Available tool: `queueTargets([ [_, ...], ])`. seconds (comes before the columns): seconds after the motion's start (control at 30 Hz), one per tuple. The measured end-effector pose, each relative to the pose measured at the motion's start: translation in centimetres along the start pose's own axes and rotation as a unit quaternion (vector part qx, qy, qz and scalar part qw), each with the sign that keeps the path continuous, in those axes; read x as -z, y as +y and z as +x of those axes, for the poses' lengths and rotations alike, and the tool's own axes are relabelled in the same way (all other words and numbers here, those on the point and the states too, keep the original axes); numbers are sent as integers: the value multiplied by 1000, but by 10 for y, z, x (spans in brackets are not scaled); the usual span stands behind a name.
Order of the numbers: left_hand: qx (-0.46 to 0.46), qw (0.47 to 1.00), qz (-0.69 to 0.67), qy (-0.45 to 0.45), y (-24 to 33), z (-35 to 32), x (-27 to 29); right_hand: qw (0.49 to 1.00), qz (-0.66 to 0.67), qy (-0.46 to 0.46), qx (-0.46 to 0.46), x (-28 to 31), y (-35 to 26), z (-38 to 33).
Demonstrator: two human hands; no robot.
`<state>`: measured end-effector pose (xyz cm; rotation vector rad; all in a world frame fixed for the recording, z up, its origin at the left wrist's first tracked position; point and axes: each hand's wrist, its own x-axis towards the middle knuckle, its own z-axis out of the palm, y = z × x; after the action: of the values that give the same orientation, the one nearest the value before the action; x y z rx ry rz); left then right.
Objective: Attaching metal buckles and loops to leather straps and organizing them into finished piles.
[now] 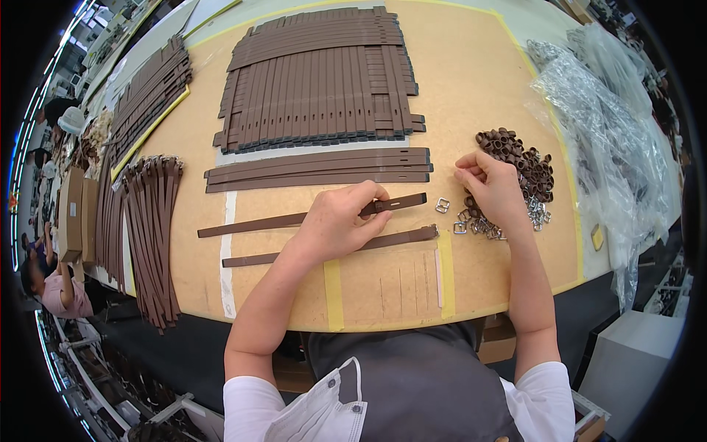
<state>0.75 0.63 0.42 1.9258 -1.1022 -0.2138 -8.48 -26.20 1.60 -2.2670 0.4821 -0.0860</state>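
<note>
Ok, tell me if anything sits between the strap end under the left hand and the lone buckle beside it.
Nothing visible does. The strap ends just short of the lone buckle, with bare board between. The left hand rests on the strap; the right hand is over the buckle pile.

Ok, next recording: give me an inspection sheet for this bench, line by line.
Surface: tan board with yellow tape edging.
Job's things: left hand presses a brown strap; second strap nearer the person; right hand at the metal buckles.
Clutter: brown loops, strap stacks, strap bundle, clear plastic bags.
Fingers: bare, right ones curled.
Cables: nothing seen.
Surroundings: cardboard boxes, another person far left.
</note>
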Motion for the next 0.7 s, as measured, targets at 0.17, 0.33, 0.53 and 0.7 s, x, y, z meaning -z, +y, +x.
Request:
queueTargets([
  [0.17, 0, 1000, -3, -1, 2, 1, 1, 950, 277, -140, -38, 3, 2, -1],
  [0.33, 14, 1000, -6, 1, 3, 0, 3, 920, 336, -198, -46, 0, -5, -3],
  [0.53, 16, 999, -30, 7, 1, 1, 2, 893, 400, -205, -39, -11, -2, -7],
  [0.7, 50, 998, -48, 8, 2, 1, 4, 897, 405, -176, -15, -21, -4, -10],
])
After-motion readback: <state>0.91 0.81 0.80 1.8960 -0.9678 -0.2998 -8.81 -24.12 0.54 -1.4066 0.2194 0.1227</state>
